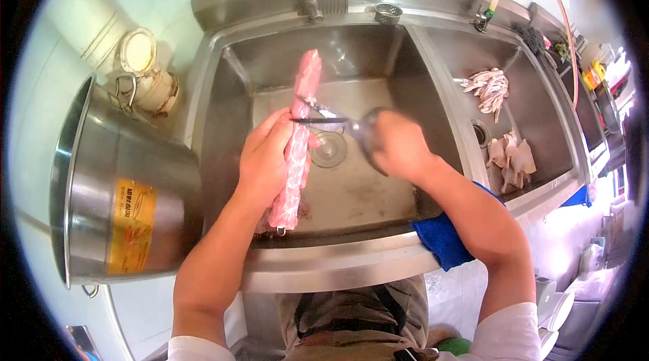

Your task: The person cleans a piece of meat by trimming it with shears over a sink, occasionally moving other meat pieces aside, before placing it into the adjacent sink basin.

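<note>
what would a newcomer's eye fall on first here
Probably the long pink strip of meat, held over the large sink basin by the left hand while the right hand holds scissors with their blades at it. Next might be the big steel pot with its yellow label, left of the sink. Two piles of pale meat, one beyond the other, lie in the right-hand basin.

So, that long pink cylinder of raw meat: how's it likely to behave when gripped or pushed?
Probably fairly stiff: the long pink raw meat runs nearly straight past the bare left hand. Likely slippery, given its glossy surface. Might roll if laid down, being roughly cylindrical.
</note>
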`<state>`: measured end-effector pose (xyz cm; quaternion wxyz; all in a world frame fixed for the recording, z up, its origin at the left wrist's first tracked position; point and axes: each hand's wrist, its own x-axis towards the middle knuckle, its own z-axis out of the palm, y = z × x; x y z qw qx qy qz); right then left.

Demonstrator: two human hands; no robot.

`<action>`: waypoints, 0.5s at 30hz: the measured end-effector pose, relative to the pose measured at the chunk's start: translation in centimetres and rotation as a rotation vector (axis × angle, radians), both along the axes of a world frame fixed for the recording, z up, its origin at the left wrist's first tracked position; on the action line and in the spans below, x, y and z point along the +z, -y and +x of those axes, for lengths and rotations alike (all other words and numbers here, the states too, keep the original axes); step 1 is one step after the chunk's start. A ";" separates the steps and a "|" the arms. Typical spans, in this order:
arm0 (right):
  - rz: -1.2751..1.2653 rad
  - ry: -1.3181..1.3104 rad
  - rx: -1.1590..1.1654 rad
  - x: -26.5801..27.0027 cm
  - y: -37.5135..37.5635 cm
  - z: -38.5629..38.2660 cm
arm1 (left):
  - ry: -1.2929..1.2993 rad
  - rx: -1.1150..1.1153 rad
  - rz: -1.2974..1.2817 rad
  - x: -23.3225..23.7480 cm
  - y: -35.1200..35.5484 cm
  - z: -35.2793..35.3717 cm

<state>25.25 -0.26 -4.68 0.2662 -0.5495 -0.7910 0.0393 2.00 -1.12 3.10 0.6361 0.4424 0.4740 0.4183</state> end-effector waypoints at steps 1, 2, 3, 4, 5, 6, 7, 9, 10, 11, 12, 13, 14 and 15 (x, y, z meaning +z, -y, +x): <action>0.047 0.034 0.032 -0.2 -0.1 -0.1 | -0.006 0.011 -0.005 0.2 0.0 0.0; 0.082 0.045 0.031 -0.3 -0.2 -0.2 | -0.012 0.022 -0.010 0.4 0.0 -0.1; 0.118 0.056 0.029 -0.3 -0.3 -0.4 | -0.015 0.028 0.005 0.3 0.0 -0.1; 0.156 0.067 0.024 -0.5 -0.3 -0.4 | -0.019 0.031 0.020 0.1 0.0 -0.1; 0.137 0.102 0.018 -1.2 -0.6 -0.3 | -0.023 0.033 0.035 0.0 0.1 -0.1; 0.119 0.138 0.010 -1.8 -0.8 -0.4 | -0.043 0.016 0.055 0.1 0.2 -0.1; 0.101 0.172 -0.001 -2.2 -0.9 -0.3 | -0.064 -0.004 0.075 0.2 0.4 -0.1; 0.096 0.185 -0.014 -2.1 -0.6 -0.1 | -0.100 -0.011 0.086 0.1 0.7 -0.1; 0.095 0.192 -0.019 -1.8 -0.5 0.0 | -0.116 0.005 0.078 0.0 0.7 -0.1; 0.086 0.191 -0.034 -1.7 -0.6 0.2 | -0.132 0.020 0.070 -0.1 0.6 -0.2; 0.076 0.189 -0.050 -1.8 -0.8 0.4 | -0.132 0.024 0.065 0.0 0.6 -0.2; 0.066 0.188 -0.065 -1.8 -0.9 0.7 | -0.131 0.028 0.060 0.1 0.5 -0.2; 0.073 0.127 -0.083 -1.9 -0.9 1.0 | -0.131 0.033 0.056 0.3 0.4 -0.1; 0.079 0.067 -0.099 -1.8 -1.0 1.2 | -0.091 0.021 0.041 0.4 0.4 -0.1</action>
